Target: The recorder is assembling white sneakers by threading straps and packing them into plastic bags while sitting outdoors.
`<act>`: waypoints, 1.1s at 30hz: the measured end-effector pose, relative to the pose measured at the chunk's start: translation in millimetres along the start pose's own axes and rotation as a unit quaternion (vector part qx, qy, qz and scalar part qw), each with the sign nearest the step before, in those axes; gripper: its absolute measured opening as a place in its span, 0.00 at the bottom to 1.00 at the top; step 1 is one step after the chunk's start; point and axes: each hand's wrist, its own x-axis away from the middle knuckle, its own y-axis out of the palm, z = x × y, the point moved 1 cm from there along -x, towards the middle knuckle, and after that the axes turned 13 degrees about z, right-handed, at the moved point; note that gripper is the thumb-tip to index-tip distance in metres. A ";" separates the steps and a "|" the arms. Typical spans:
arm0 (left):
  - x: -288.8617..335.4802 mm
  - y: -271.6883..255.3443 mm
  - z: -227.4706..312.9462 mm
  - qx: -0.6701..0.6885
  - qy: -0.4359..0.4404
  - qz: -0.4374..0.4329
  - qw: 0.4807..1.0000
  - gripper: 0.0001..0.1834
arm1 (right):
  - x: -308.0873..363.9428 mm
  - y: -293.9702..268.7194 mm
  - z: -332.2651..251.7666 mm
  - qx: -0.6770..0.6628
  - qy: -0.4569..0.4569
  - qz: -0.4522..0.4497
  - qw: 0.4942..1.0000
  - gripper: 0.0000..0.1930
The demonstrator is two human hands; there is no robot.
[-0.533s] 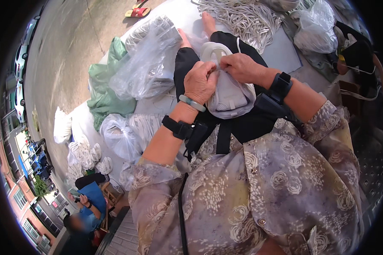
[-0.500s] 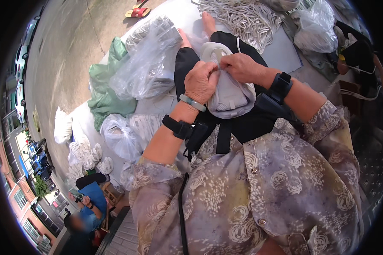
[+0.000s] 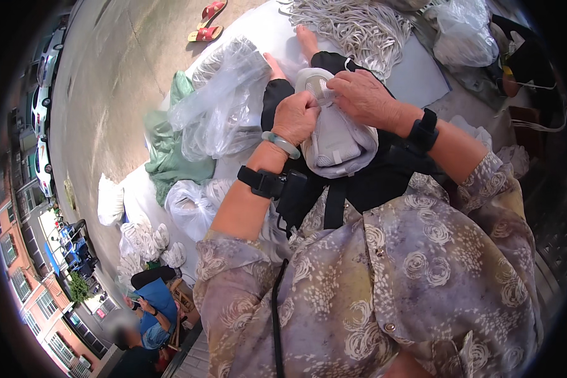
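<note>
A pale grey-white shoe (image 3: 340, 146) lies in my lap, its padded heel end towards me and its opening facing up. At its left edge my left hand (image 3: 296, 118) is closed in a fist-like pinch; whatever lies in the fingers is hidden. Over the shoe's upper right part my right hand (image 3: 363, 97) is bent, thumb and fingertips pressed together near the lacing area. What it pinches is too small to make out. A thin white cord (image 3: 347, 63) shows beyond the right hand, against my black trousers.
Beyond my feet lies a heap of pale laces (image 3: 359, 31) on a white sheet. Clear plastic bags (image 3: 223, 116) and a green sack (image 3: 179, 151) are to the left, with several white shoes (image 3: 146, 239) nearer. At lower left sits another person (image 3: 154, 315). Red sandals (image 3: 206, 33) lie far off.
My hands, close together over the shoe before, have parted: the left went slightly left, the right a little up and right. The whole view has turned slightly.
</note>
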 end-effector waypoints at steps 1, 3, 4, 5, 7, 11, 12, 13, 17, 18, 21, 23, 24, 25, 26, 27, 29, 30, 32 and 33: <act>1.8 -9.0 -5.2 -0.001 0.002 -0.002 1.000 0.05 | 4.0 -0.6 0.9 0.001 0.002 0.002 1.000 0.12; 12.9 -37.6 -16.7 0.082 -0.065 -0.002 0.995 0.06 | 17.7 -10.8 6.1 -0.049 -0.022 0.146 0.988 0.14; 18.9 -53.8 -24.0 0.066 -0.104 -0.005 0.992 0.06 | 28.5 -17.5 12.5 -0.075 0.014 0.120 0.990 0.18; 29.3 -79.1 -31.6 0.046 -0.146 -0.002 0.988 0.06 | 37.0 -22.7 14.6 -0.077 0.016 0.123 0.989 0.18; 59.1 -126.4 -71.2 -0.027 -0.186 0.051 0.981 0.06 | 54.1 -29.3 17.9 -0.128 0.107 0.014 0.986 0.22; 117.9 -176.1 -115.2 -0.116 -0.346 0.115 0.924 0.07 | 71.7 -37.0 -3.9 -0.109 0.108 -0.010 0.988 0.31; 128.9 -171.7 -112.6 -0.097 -0.336 0.112 0.930 0.05 | 67.8 -39.1 -11.2 -0.101 0.106 -0.025 0.989 0.35; 137.7 -165.4 -110.3 -0.078 -0.326 0.109 0.936 0.03 | 63.7 -39.3 -17.5 -0.105 0.102 -0.025 0.989 0.35; 130.4 -107.4 -83.8 0.228 -0.283 0.157 0.918 0.13 | 40.7 -30.9 -42.0 -0.096 -0.047 0.074 0.992 0.35; 123.8 -102.6 -70.9 0.260 -0.258 0.143 0.919 0.11 | 37.8 -24.4 -46.4 -0.142 -0.045 0.049 0.988 0.36; 90.1 -93.7 -39.6 0.293 -0.166 0.133 0.932 0.06 | 29.2 -13.9 -52.8 -0.213 -0.055 0.010 0.975 0.39; 81.3 -86.5 -24.5 0.285 -0.102 0.136 0.943 0.03 | 26.1 -20.0 -61.4 -0.204 -0.049 -0.119 0.970 0.41; 79.1 -81.1 -19.4 0.311 -0.131 0.123 0.933 0.02 | 26.1 -24.2 -68.3 -0.232 -0.020 -0.123 0.965 0.42; 77.1 -74.1 -13.6 0.337 -0.158 0.108 0.922 0.02 | 25.6 -21.8 -70.5 -0.231 -0.022 -0.122 0.965 0.42; 73.8 -68.4 10.1 0.367 -0.185 0.088 0.907 0.04 | 27.8 -19.3 -69.9 -0.305 0.032 -0.079 0.948 0.41; 74.9 -62.5 9.9 0.368 -0.185 0.090 0.907 0.04 | 26.3 -19.5 -74.4 -0.377 0.081 -0.039 0.922 0.40; 70.0 -52.5 9.4 0.271 -0.094 0.073 0.955 0.03 | 25.0 -24.1 -73.6 -0.422 0.145 -0.060 0.893 0.39; 67.9 -49.0 11.2 0.261 -0.077 0.082 0.959 0.02 | 28.6 -21.7 -65.8 -0.419 0.211 -0.051 0.882 0.37; 66.1 -38.1 24.8 0.308 -0.112 0.097 0.940 0.03 | 35.7 -28.8 -59.3 -0.473 0.335 -0.048 0.813 0.26; 63.8 -35.8 32.5 0.353 -0.148 0.110 0.917 0.03 | 41.0 -29.9 -52.2 -0.471 0.337 -0.046 0.814 0.26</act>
